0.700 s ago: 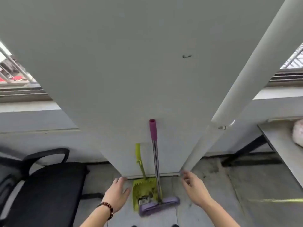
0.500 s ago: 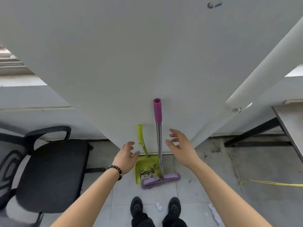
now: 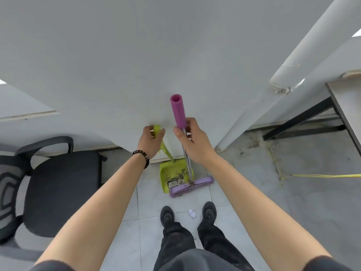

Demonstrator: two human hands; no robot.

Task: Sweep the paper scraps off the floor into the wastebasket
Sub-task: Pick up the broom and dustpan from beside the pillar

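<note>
Both hands close on tools propped against the wall: the right hand (image 3: 190,138) wraps the broom (image 3: 181,133) just below its pink grip, the left hand (image 3: 151,139) pinches the green dustpan (image 3: 172,173) handle. One paper scrap (image 3: 192,213) lies between the person's shoes; no wastebasket is visible.

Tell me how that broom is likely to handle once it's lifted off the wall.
The broom probably stays stiff, since its shaft looks like metal. It is likely light: the shaft is thin and the head looks like plastic. It may swing bottom-heavy, because the right hand grips near the top. The pink grip looks cushioned, so slipping seems unlikely.
</note>
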